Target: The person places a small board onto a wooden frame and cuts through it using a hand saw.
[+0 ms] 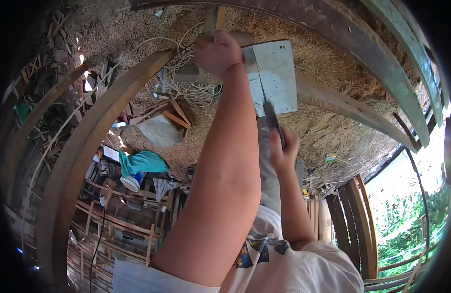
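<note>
My right hand (285,149) is closed round the dark handle of a thin-bladed hand saw (272,119), seen nearly edge-on. Its narrow blade runs up along a dark line on a pale, flat board (278,73). Beyond the upper left edge of the board is my left hand (218,56), its fingers curled beside a wooden piece. What lies under those fingers is hidden. The board rests over a long wooden beam (342,100), and my left forearm passes in front of the scene.
Curved wooden ribs (108,107) arch at the left, with more at the upper right. Coiled pale rope (196,93) lies on the shaving-covered ground. Below it are a grey sheet (159,131), a teal cloth (143,163) and a white bucket (133,181). Wooden slats (350,222) stand lower right.
</note>
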`<control>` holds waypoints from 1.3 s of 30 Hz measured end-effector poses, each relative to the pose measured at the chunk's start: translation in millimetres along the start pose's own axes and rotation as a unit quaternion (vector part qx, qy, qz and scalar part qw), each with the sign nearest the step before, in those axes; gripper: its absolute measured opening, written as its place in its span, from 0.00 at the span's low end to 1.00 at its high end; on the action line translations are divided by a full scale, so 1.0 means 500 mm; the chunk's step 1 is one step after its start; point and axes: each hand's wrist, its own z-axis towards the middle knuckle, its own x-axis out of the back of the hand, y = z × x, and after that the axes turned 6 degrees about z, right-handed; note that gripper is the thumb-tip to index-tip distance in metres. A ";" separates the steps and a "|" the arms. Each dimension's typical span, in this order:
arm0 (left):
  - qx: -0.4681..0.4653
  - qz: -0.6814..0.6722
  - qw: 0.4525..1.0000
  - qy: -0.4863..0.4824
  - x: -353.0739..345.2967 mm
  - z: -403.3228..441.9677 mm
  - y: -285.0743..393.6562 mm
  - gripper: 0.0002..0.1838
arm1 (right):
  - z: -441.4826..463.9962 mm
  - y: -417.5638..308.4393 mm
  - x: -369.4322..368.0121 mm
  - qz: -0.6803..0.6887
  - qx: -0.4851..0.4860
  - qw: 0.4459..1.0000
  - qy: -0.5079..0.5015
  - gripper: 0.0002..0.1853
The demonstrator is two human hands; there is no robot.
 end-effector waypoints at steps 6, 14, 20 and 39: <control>-0.001 -0.025 1.000 -0.018 -0.012 -0.009 -0.002 0.26 | 0.044 0.037 -0.030 -0.037 0.023 0.999 0.025 0.16; 0.019 0.001 0.999 -0.044 0.009 -0.001 0.009 0.26 | 0.184 0.008 -0.076 -0.001 -0.014 1.000 0.015 0.16; 0.013 0.000 0.999 -0.049 0.005 -0.004 0.005 0.25 | -0.054 0.011 0.020 -0.004 -0.009 1.000 -0.003 0.17; -0.006 0.027 1.000 0.003 -0.004 -0.008 -0.003 0.26 | 0.094 0.029 -0.064 0.008 -0.011 0.999 0.034 0.16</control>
